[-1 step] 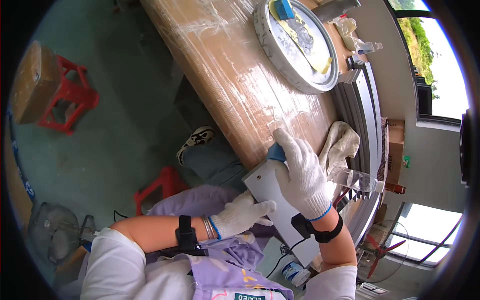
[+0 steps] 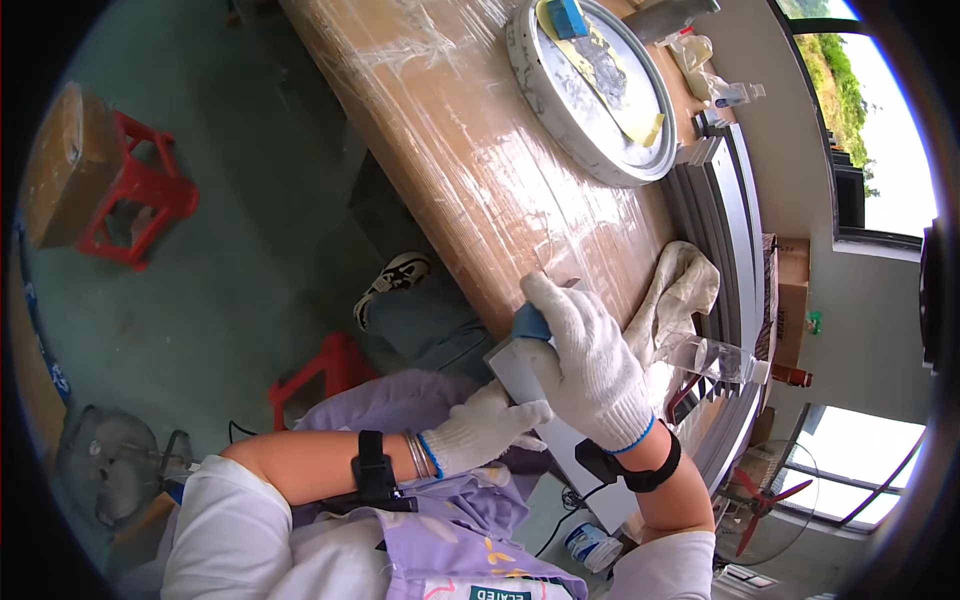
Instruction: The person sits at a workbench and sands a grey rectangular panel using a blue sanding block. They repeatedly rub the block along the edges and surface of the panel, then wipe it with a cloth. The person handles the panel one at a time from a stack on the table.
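Observation:
A long, flat grey panel [image 2: 578, 462] slants from the table's near edge down toward my body. My left hand [image 2: 487, 425], in a white knitted glove, is closed on the panel's left edge, its thumb lying on the upper face. In the matching glove, my right hand [image 2: 588, 365] grips a small blue block [image 2: 531, 322] over the panel's far end. Fingers and glove cover part of the block, so its contact with the panel is hard to make out.
The film-wrapped table [image 2: 430, 120] carries a round white lid [image 2: 525, 85] with a yellow strip and another blue block [image 2: 568, 18]. To the right are a rag [image 2: 680, 285], a clear bottle [image 2: 715, 360] and stacked grey panels [image 2: 720, 210]. Red stools [image 2: 155, 200] stand left.
My right hand has shifted slightly left and nearer with the blue block, covering more of the panel's far end. My left hand and the panel stay in place.

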Demonstrator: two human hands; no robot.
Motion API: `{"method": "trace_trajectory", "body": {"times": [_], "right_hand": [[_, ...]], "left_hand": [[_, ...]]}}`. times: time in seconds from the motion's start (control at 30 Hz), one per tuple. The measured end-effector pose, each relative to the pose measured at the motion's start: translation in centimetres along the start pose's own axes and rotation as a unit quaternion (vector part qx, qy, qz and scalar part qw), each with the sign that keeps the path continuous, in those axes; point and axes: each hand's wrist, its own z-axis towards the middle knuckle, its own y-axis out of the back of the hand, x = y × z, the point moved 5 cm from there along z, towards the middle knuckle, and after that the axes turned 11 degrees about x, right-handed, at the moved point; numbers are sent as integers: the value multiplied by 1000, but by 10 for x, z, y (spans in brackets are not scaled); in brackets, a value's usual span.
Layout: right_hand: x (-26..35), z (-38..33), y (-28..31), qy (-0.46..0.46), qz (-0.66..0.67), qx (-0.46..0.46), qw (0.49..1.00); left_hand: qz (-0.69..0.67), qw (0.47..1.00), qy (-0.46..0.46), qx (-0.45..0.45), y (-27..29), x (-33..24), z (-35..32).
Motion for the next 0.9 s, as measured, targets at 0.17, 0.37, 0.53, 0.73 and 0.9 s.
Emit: {"method": "trace_trajectory", "body": {"times": [0.17, 0.37, 0.53, 0.73, 0.9], "right_hand": [[11, 2, 3, 26, 4, 45, 999], [18, -4, -4, 55, 24, 37, 998], [-29, -3, 8, -41, -16, -4, 999], [-90, -22, 41, -198, 87, -171, 961], [-68, -20, 25, -156, 164, -114, 967]], "left_hand": [[-73, 997, -34, -6, -1, 0, -4], [-40, 999, -11, -21, -4, -3, -3], [-51, 998, -8, -31, -3, -3, -2], [-47, 998, -26, -24, 3, 0, -12], [-47, 998, -18, -37, 6, -1, -20]]}}
